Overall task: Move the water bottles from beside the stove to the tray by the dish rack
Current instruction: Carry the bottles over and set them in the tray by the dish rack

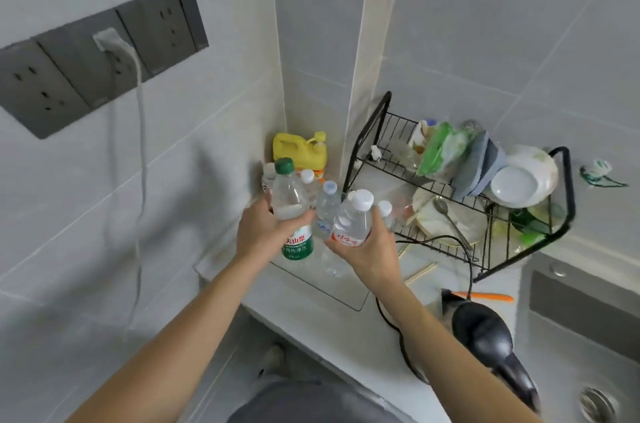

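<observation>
My left hand (263, 232) grips a clear water bottle with a green cap and green label (291, 211), held upright over the clear tray (343, 294) left of the dish rack. My right hand (367, 249) holds a smaller bottle with a white cap and red label (353, 218), also above the tray. Between and behind them stand several more small water bottles (327, 204) on the tray, near the wall corner.
A black wire dish rack (485, 201) with plates, bowls and a spoon stands to the right. A yellow detergent jug (299, 149) sits in the corner. A black hair dryer (488, 336) and its cord lie on the counter beside the sink (585, 346). Wall sockets (100, 59) are at left.
</observation>
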Demonstrator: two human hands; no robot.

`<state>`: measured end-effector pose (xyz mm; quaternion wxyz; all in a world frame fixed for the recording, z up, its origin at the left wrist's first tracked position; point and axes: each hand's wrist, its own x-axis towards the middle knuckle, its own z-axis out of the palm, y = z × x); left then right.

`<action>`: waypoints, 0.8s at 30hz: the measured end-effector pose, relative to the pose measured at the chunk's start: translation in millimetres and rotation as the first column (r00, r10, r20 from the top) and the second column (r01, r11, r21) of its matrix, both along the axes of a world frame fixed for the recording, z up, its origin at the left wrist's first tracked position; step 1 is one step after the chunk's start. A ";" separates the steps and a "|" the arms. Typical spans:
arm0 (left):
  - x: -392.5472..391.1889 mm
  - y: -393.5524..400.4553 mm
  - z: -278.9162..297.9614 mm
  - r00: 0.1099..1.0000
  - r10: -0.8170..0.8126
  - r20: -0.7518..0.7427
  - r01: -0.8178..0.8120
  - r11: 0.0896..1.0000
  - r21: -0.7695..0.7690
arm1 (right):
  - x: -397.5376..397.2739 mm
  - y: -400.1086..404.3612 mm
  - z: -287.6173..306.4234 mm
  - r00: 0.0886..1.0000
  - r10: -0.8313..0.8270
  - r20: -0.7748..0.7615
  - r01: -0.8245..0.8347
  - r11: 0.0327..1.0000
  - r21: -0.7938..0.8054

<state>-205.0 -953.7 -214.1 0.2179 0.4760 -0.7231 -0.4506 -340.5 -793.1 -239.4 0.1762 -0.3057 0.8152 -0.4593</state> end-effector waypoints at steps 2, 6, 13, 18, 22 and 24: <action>-18.0 -16.3 -13.4 0.994 -0.095 0.059 0.098 0.995 -0.036 | -1.2 -3.1 -9.1 0.998 -0.049 -0.025 0.051 0.997 0.063; -46.2 -37.8 -41.9 0.904 -0.324 0.278 0.369 0.921 -0.125 | -2.4 -6.2 -32.3 0.992 -0.124 -0.018 0.125 0.976 0.176; -67.0 -25.7 -83.5 0.736 -0.576 0.356 0.638 0.766 -0.082 | 2.2 3.0 -56.8 0.969 -0.209 -0.133 0.243 0.906 0.346; -75.3 -13.0 -97.5 0.709 -0.616 0.344 0.670 0.740 -0.055 | -4.2 4.1 -61.3 0.967 -0.111 -0.231 0.207 0.868 0.450; -78.8 -14.3 -103.3 0.744 -0.596 0.300 0.645 0.758 -0.094 | -10.7 4.9 -61.6 0.954 -0.129 -0.269 0.241 0.866 0.438; -80.4 -16.1 -103.3 0.741 -0.602 0.299 0.655 0.746 -0.122 | -13.9 5.3 -61.1 0.949 -0.135 -0.285 0.249 0.874 0.417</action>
